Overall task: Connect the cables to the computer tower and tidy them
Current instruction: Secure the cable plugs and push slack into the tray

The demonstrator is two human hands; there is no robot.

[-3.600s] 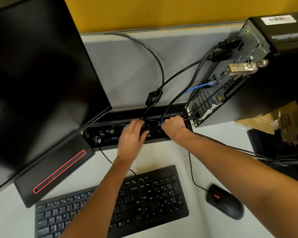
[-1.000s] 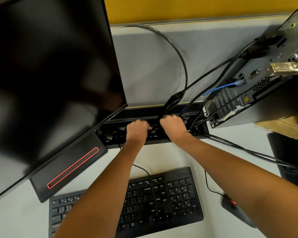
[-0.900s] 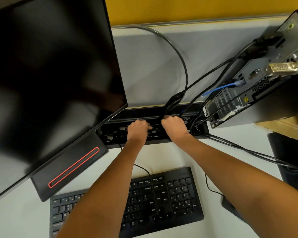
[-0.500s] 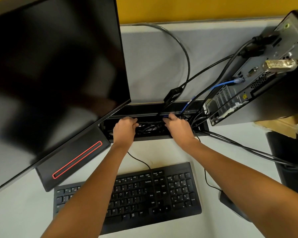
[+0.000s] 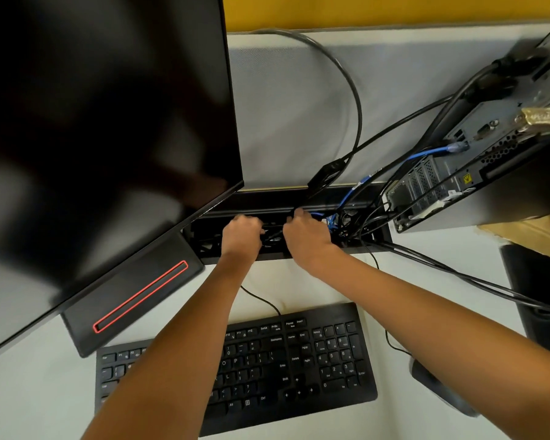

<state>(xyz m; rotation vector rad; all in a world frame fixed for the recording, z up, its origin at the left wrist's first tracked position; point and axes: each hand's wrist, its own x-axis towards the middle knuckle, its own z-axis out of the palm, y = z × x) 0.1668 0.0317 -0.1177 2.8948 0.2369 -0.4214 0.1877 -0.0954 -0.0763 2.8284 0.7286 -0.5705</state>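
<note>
black cables (image 5: 356, 100) look light, springy; both hands, left hand (image 5: 240, 233) and right hand (image 5: 305, 238), curled around strands in the cable tray (image 5: 299, 201); best held mid-run.

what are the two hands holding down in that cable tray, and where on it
Both the left hand and right hand are curled over thin black cables inside the black cable tray, mid-run between the hands; the fingers are hidden, so the exact grip cannot be told.

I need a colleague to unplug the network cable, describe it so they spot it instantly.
Look at the back of the computer tower on the right of the desk. Among the black cables there, the network cable is the only bright blue one, dropping into the cable tray.
</note>
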